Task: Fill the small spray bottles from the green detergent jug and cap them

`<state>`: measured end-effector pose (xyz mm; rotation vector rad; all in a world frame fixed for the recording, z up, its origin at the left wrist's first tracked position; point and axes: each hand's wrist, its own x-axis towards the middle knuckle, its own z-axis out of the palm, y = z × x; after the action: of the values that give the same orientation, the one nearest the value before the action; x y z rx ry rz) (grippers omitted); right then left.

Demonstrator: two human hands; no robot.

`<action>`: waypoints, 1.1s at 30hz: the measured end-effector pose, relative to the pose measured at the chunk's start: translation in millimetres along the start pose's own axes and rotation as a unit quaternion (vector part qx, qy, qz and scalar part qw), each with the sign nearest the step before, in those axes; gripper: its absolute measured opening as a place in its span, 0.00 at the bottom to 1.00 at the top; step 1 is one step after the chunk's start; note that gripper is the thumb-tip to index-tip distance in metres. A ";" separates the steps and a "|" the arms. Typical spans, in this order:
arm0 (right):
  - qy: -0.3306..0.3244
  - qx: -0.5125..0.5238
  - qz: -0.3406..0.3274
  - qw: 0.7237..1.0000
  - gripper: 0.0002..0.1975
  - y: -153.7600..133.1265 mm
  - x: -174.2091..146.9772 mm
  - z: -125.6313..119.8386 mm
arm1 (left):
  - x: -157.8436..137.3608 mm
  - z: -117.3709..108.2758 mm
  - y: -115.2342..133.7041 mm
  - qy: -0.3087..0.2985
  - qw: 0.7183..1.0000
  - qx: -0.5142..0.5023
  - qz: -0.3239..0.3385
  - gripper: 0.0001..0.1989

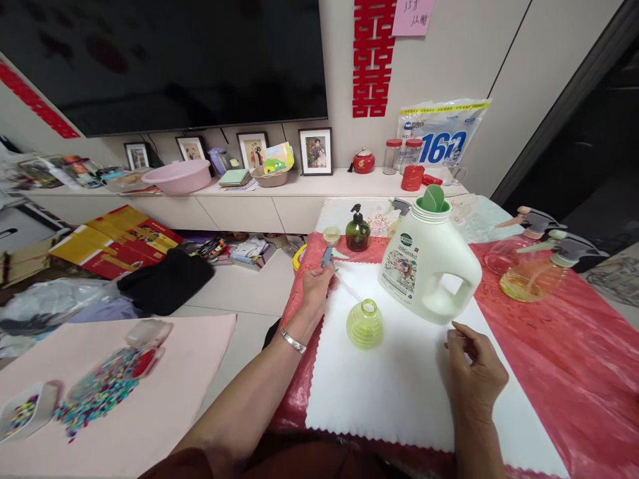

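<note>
Holding: the left hand (pixel 316 285) grips a grey spray head (pixel 328 255) at the table's left edge, fingers closed around it, its thin tube (pixel 348 287) slanting down over the white mat (pixel 399 392).
Green bottle: a small ribbed bottle (pixel 365 324) stands upright on the mat just right of the tube's end, its neck open and nothing screwed on.
Jug: a big white detergent jug (pixel 426 269) stands tilted-looking behind the bottle, its green flip cap (pixel 433 198) raised.
Right hand: the right hand (pixel 473 372) rests on the mat near the jug's base, fingers loosely curled, holding nothing that shows.
Far right: two filled spray bottles (pixel 536 263) sit on the red cloth (pixel 574 372), heads already on.
Behind: a dark pump bottle (pixel 357 231) stands near the far edge.
Progress: judging by this, the spray head is off and the green bottle looks empty; filling and refitting appear not yet done.
</note>
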<state>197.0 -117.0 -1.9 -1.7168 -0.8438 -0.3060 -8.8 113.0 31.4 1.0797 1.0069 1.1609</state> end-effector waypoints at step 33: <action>-0.009 0.010 -0.004 1.000 0.18 -2.4 1.6 -0.5 | -90.1 17.9 136.4 0.005 0.966 0.000 0.260 0.13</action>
<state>196.6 -116.7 1.0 -1.7011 -0.8632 -0.2874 -28.6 31.5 172.8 1.3875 0.7468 1.5843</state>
